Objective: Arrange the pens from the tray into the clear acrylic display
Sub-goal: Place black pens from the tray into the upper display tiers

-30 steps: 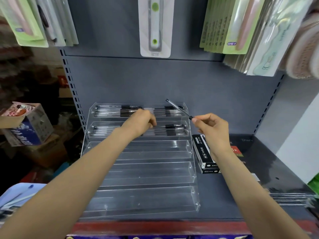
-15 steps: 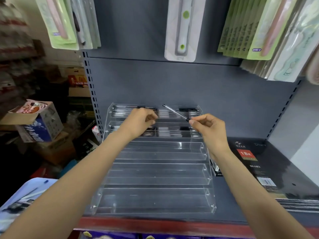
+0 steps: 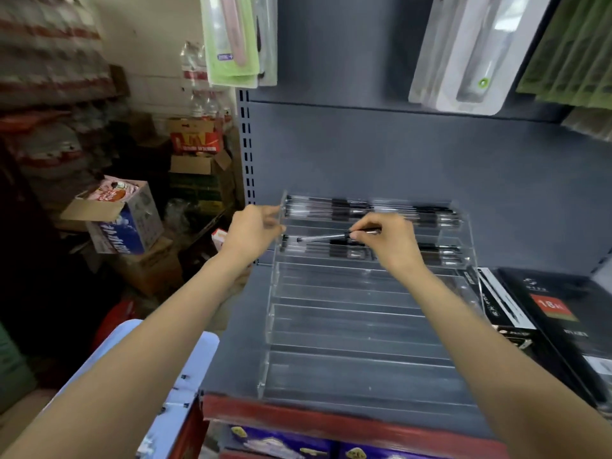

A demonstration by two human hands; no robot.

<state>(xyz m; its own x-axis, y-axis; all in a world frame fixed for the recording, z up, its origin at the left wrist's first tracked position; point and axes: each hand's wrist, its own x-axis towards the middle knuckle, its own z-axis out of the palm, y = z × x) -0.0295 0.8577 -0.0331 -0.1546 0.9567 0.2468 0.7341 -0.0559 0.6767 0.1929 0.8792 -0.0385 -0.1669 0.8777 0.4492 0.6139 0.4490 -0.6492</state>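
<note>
The right hand (image 3: 387, 241) pinches a black pen (image 3: 334, 236) lying left-right, parallel to and just above the acrylic display's (image 3: 364, 326) second tier (top tier already stocked). The left hand (image 3: 253, 231), fingers loosely curled and empty, hovers at the display's left edge.

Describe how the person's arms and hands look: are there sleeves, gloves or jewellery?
Both forearms are bare up to the frame edge, with no sleeves in view. The left hand and right hand wear no gloves, and no rings, watch or bracelet show.
</note>
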